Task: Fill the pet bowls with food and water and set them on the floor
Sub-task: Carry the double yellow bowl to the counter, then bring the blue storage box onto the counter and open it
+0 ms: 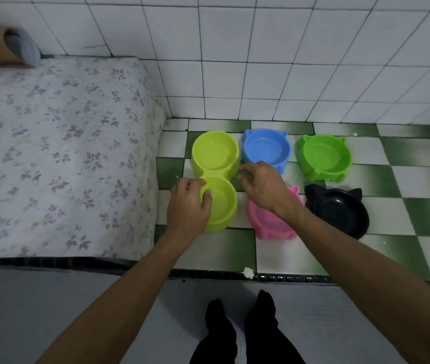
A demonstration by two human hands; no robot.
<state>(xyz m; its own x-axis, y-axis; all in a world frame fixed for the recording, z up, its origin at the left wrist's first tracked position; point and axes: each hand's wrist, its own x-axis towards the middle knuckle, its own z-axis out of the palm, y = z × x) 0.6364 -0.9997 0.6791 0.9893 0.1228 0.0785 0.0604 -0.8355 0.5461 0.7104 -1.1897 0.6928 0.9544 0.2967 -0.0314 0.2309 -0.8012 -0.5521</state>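
A yellow-green double pet bowl (215, 153) stands on the checkered floor by the wall corner. My left hand (189, 206) grips the left rim of its near cup, thumb inside. My right hand (259, 183) reaches to the narrow waist of the double bowl on its right side, fingers curled; whether it holds the rim is hard to tell. A blue cat-eared bowl (265, 148), a green one (324, 156), a pink one (266, 224) partly under my right wrist, and a black one (340, 211) sit beside it. The bowls' contents are unclear.
A flower-patterned mattress (58, 153) lies to the left against the white tiled wall (261, 61). A dark drain grate (287, 278) runs along the raised green-and-white floor's near edge. My feet (240, 327) stand on grey flooring below.
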